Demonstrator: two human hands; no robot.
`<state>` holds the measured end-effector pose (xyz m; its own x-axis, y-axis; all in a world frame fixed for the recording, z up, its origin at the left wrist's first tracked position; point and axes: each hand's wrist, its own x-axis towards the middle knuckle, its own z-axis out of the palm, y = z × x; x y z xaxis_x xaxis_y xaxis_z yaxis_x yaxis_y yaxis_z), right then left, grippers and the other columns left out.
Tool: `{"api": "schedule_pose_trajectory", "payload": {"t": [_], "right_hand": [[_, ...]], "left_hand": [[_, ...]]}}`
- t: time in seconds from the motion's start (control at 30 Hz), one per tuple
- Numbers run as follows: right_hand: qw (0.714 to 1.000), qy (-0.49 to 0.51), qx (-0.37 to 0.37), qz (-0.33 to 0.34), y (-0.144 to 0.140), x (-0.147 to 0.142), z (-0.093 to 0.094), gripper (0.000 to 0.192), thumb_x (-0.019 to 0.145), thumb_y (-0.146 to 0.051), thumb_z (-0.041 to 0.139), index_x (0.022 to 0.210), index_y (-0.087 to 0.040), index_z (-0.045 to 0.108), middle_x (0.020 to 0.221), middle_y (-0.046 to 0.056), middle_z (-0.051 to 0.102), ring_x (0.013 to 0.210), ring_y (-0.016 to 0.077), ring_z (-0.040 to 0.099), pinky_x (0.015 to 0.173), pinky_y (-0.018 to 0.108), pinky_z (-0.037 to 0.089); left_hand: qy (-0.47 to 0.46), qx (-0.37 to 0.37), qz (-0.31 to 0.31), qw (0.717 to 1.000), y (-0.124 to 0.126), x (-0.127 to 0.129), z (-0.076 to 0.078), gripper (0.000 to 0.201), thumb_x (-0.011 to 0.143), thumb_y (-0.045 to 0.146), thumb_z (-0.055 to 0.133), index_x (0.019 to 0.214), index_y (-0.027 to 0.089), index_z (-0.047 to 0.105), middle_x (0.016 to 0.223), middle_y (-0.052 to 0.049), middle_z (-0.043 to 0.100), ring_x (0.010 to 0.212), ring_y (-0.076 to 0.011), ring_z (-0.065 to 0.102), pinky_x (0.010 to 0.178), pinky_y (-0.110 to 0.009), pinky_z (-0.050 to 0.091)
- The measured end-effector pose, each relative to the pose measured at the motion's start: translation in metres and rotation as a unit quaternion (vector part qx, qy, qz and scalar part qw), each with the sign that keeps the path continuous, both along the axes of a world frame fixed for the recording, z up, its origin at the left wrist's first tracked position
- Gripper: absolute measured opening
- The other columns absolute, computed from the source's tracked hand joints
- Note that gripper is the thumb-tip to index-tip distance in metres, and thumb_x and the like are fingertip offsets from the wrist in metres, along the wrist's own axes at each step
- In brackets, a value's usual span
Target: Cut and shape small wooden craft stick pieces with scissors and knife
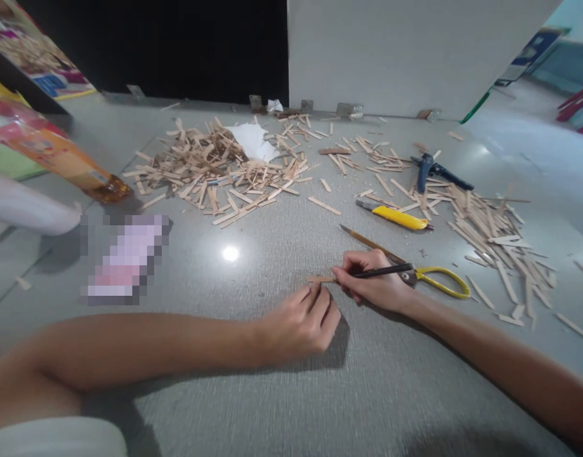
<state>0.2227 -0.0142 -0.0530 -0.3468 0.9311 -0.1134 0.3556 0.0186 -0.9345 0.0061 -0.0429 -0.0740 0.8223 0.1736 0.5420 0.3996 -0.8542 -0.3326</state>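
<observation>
My left hand (301, 320) rests on the grey floor, its fingertips pressing down a short wooden stick (320, 278). My right hand (372, 279) grips a thin black pen (384, 271), and the pen's tip meets the stick's right end. Just behind my right hand lie yellow-handled scissors (441, 281) and a brown pencil or brush (367, 241).
A large heap of wooden sticks (215, 168) lies at the back left with white paper (253, 141). More sticks (491, 235) spread at the right. A yellow utility knife (398, 217) and a blue glue gun (431, 170) lie among them. A white wall panel (391, 51) stands behind.
</observation>
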Motion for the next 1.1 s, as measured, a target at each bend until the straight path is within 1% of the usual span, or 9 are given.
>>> {"api": "schedule_pose_trajectory", "payload": {"t": [0.13,0.3,0.4,0.5,0.63,0.9,1.1], "right_hand": [[1.000,-0.003,-0.001,-0.004,0.0010,-0.0013,0.0003,0.051,0.094,-0.055,0.077,0.062,-0.024,0.052,0.046,-0.004,0.057,0.036,0.0090,0.050,0.037,0.020,0.036],[1.000,-0.001,-0.008,-0.009,0.0013,-0.0019,-0.0005,0.053,0.093,-0.059,0.078,0.062,-0.023,0.052,0.047,-0.004,0.057,0.035,0.0091,0.051,0.036,0.020,0.036],[1.000,0.000,-0.008,-0.012,0.0015,-0.0013,-0.0010,0.053,0.093,-0.059,0.078,0.062,-0.023,0.053,0.047,-0.004,0.058,0.035,0.0089,0.051,0.035,0.020,0.036],[1.000,-0.001,-0.004,-0.012,0.0015,0.0003,-0.0020,0.052,0.093,-0.057,0.078,0.062,-0.023,0.054,0.046,-0.004,0.057,0.035,0.0089,0.051,0.036,0.019,0.036],[1.000,-0.003,0.001,-0.010,0.0015,0.0024,-0.0046,0.049,0.094,-0.053,0.077,0.063,-0.023,0.053,0.045,-0.005,0.055,0.035,0.0089,0.051,0.035,0.019,0.035],[1.000,-0.003,0.009,-0.002,0.0026,0.0029,-0.0068,0.048,0.096,-0.052,0.073,0.063,-0.023,0.052,0.044,-0.004,0.055,0.035,0.0089,0.050,0.036,0.019,0.035],[1.000,-0.006,0.014,-0.001,0.0030,0.0027,-0.0065,0.048,0.096,-0.052,0.073,0.063,-0.023,0.053,0.044,-0.004,0.056,0.035,0.0090,0.050,0.036,0.019,0.035]], "left_hand": [[-0.012,-0.010,-0.008,1.000,0.0006,0.0013,0.0012,0.033,0.099,0.004,0.047,0.089,0.004,0.078,0.088,-0.019,0.082,0.082,-0.0271,0.081,0.077,-0.036,0.068],[-0.012,-0.006,-0.006,1.000,0.0011,0.0011,0.0021,0.032,0.098,0.004,0.047,0.088,0.004,0.078,0.087,-0.019,0.082,0.084,-0.0277,0.082,0.077,-0.035,0.068],[-0.011,-0.006,-0.001,1.000,0.0012,0.0009,0.0027,0.032,0.098,0.004,0.047,0.088,0.006,0.078,0.088,-0.018,0.083,0.085,-0.0271,0.082,0.076,-0.034,0.068],[-0.009,-0.008,-0.002,1.000,0.0009,0.0009,0.0027,0.031,0.098,0.004,0.048,0.089,0.007,0.077,0.088,-0.018,0.083,0.086,-0.0270,0.082,0.078,-0.035,0.068],[-0.018,-0.016,-0.012,1.000,0.0007,0.0007,0.0029,0.025,0.097,0.004,0.052,0.087,0.004,0.075,0.087,-0.019,0.082,0.084,-0.0292,0.083,0.076,-0.035,0.067],[-0.010,-0.017,-0.008,1.000,0.0004,0.0009,0.0027,0.036,0.101,0.002,0.044,0.087,0.006,0.077,0.087,-0.019,0.082,0.083,-0.0276,0.081,0.073,-0.035,0.066],[-0.021,-0.013,-0.009,1.000,0.0008,0.0007,0.0029,0.034,0.099,0.002,0.045,0.086,0.005,0.077,0.086,-0.018,0.082,0.082,-0.0286,0.082,0.074,-0.035,0.067]]}}
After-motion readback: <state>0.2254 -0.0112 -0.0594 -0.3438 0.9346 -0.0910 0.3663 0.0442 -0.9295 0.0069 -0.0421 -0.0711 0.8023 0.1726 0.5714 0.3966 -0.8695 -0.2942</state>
